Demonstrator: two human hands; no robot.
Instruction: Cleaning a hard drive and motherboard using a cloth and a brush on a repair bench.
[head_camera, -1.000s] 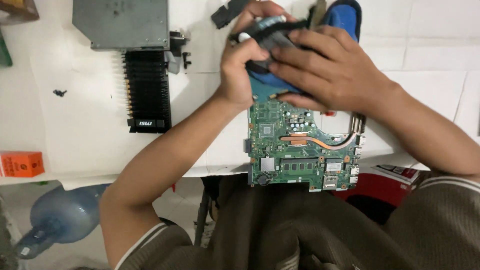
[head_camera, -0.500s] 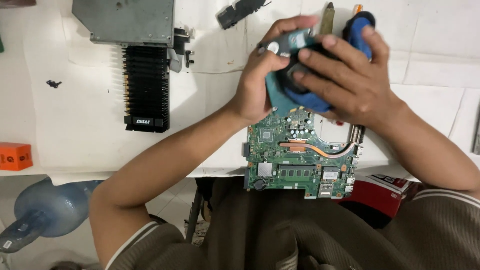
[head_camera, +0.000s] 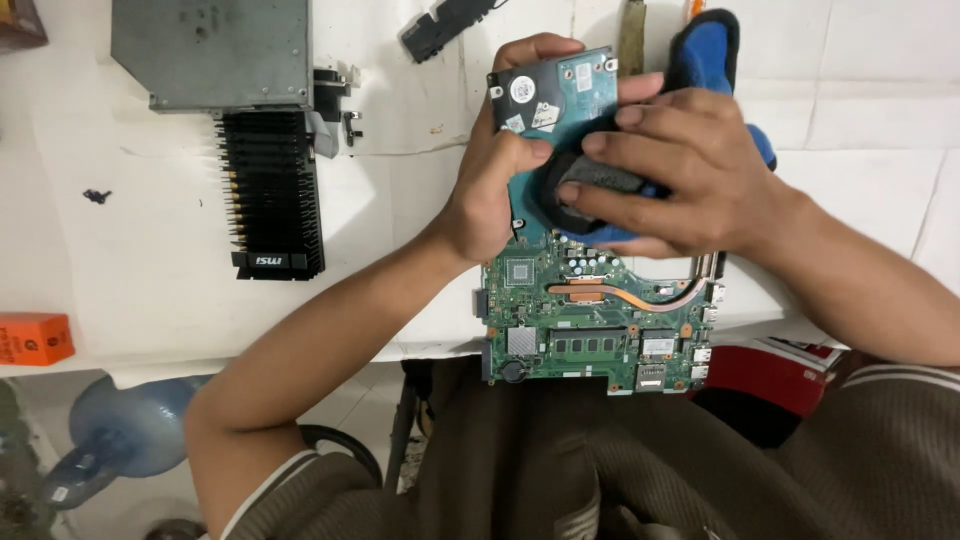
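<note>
My left hand grips a small teal hard drive by its left edge, holding it above a green laptop motherboard with a copper heat pipe. My right hand presses a blue and black cloth against the drive's lower face. The motherboard lies at the white table's near edge, partly hidden under both hands.
A black finned heatsink and a grey metal box lie at the left. A black bar-shaped part sits at the top. An orange box rests at the left edge. A blue water jug stands on the floor.
Both hands have shifted slightly with the drive; more of its labelled face now shows above my right hand's fingers. The motherboard has stayed in place.
</note>
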